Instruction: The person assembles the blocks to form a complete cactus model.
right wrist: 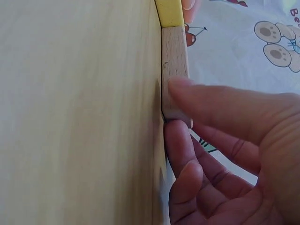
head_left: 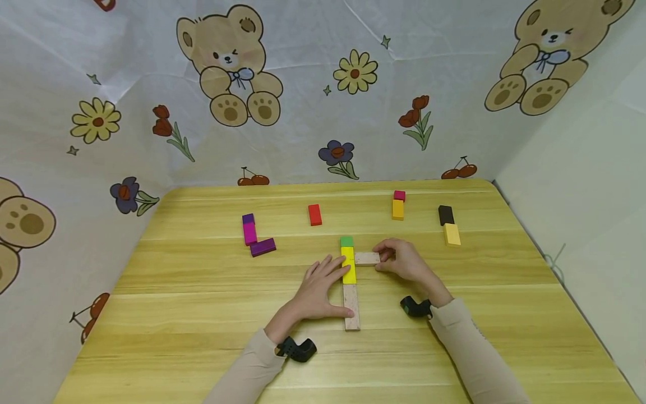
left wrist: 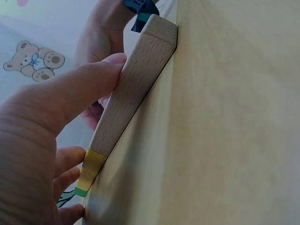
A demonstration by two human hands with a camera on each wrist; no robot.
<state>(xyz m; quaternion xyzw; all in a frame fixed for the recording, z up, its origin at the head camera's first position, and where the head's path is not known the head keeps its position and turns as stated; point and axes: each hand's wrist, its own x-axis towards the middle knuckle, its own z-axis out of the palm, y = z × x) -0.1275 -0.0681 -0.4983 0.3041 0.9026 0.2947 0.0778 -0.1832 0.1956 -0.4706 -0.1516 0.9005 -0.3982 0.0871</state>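
A straight line of blocks runs toward me in the head view: a green block (head_left: 346, 241) at the far end, a yellow block (head_left: 349, 276) in the middle, and a long plain wooden block (head_left: 351, 303) nearest. My left hand (head_left: 315, 290) lies along its left side, fingers on the yellow block and thumb tip on the plain one. On the other side, my right hand (head_left: 404, 261) pinches the free end of a shorter plain wooden block (head_left: 366, 258). That block meets the yellow one at a right angle, as the right wrist view shows.
Farther left lie purple and magenta blocks (head_left: 249, 233). A red block (head_left: 315, 215) sits alone at the back. Toward the back right are an orange block (head_left: 397, 210) with a crimson one, and a black block (head_left: 446, 215) touching a pale yellow block (head_left: 452, 235).
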